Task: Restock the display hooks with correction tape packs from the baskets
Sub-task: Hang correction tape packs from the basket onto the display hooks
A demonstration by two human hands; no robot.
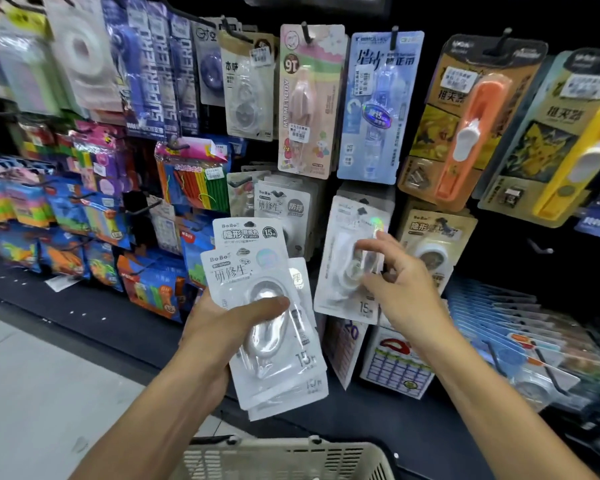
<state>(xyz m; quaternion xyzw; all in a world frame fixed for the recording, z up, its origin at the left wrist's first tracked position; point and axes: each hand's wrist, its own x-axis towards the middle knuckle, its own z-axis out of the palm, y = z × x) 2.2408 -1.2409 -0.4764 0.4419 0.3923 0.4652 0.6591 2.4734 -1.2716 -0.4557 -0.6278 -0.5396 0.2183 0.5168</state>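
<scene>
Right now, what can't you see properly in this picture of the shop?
All in the head view:
- Basket: cut off by the bottom edge, so its contents are hidden.
- Packs behind the front one in the left hand: overlapped, count unclear.
- Hook under the white pack at the right hand: hidden behind the card.
- Far-left goods: blurred.
- Price stickers: too small to read.

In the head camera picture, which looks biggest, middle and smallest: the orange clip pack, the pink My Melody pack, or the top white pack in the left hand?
1. Orange clip pack, looks biggest.
2. Pink My Melody pack and the top white pack in the left hand look about alike. The white one is nearer the camera, so I will not rank them.
</scene>
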